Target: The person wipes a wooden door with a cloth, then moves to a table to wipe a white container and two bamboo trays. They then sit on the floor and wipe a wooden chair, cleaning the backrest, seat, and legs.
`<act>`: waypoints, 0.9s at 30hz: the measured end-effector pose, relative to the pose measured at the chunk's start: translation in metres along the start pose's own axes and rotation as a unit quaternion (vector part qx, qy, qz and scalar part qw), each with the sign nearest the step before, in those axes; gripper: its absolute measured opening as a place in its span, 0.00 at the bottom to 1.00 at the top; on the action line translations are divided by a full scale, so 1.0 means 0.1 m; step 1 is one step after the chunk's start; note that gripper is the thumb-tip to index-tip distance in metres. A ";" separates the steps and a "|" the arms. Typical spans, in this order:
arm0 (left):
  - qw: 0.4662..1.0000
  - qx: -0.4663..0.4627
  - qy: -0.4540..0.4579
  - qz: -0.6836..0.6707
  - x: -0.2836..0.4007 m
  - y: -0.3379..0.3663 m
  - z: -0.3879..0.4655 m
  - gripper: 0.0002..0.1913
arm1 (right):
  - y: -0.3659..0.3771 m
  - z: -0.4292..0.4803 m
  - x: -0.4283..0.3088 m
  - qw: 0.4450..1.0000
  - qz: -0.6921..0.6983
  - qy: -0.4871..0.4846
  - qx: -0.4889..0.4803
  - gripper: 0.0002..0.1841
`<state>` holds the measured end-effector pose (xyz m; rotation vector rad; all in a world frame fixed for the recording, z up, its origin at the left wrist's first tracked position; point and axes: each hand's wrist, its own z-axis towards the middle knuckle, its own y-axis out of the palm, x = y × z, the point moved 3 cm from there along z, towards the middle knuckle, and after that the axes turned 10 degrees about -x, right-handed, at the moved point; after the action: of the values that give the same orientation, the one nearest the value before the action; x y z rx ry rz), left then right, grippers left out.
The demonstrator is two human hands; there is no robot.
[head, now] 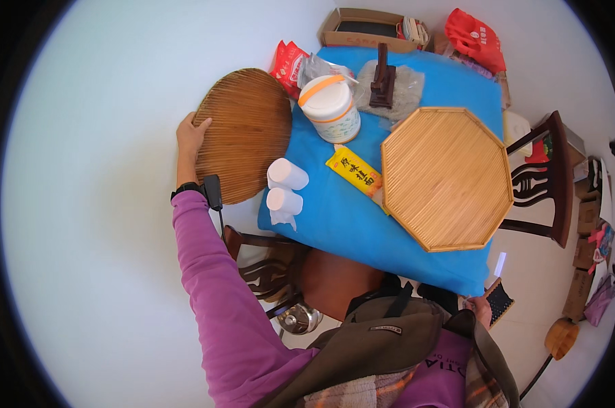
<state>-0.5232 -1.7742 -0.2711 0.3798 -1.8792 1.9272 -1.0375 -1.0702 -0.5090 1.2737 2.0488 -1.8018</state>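
Observation:
My left hand (191, 136) grips the left edge of a round brown slatted tray (246, 132), thumb on its face. The tray is tilted upright between the white wall and the left side of the table. Low at the table's near right corner is my right hand (481, 310), partly hidden by my jacket. It touches or is close to the hem of the blue tablecloth (348, 245); whether it holds anything is unclear. An octagonal bamboo tray (447, 178) lies on the right of the table. Its edge covers one end of a yellow noodle packet (358, 173).
Two white paper rolls (288, 174) and a white lidded bucket (333, 112) with an orange handle stand on the table. Behind are a dark wooden stand (383, 84) and a cardboard box (361, 38). Wooden chairs (557, 178) flank the table; a metal pot (300, 319) sits below.

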 end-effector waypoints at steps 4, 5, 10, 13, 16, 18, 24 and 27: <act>0.998 0.037 0.036 0.019 -0.08 0.02 0.09 0.23 | -0.03 0.03 0.03 1.000 -0.016 0.022 -0.003 0.05; 0.999 0.032 0.035 0.014 -0.08 0.01 0.09 0.21 | -0.04 0.03 0.04 1.000 -0.017 0.021 -0.003 0.05; 1.000 0.013 -0.001 0.018 0.02 -0.11 0.08 0.31 | -0.05 0.05 0.07 1.000 -0.015 0.023 -0.011 0.05; 0.999 0.016 0.005 0.036 0.10 -0.11 0.07 0.31 | -0.05 0.04 0.08 1.000 -0.013 0.022 -0.001 0.05; 0.999 0.022 0.010 0.044 0.11 -0.03 0.13 0.32 | -0.06 0.02 0.11 0.999 -0.010 0.037 0.007 0.05; 0.999 0.016 0.013 0.051 0.08 0.00 0.18 0.32 | -0.07 0.01 0.12 0.999 -0.012 0.033 0.008 0.05; 0.996 0.020 0.042 0.080 0.16 -0.04 0.27 0.27 | -0.10 -0.02 0.14 0.998 -0.012 0.057 -0.001 0.05; 0.986 0.018 0.050 0.157 0.33 -0.03 0.19 0.25 | -0.10 -0.02 0.14 0.998 -0.006 0.059 -0.008 0.04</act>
<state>-0.5524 -1.7894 -0.2514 -0.0059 -1.9326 2.1388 -1.0521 -1.0607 -0.5089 1.3976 2.1309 -1.7508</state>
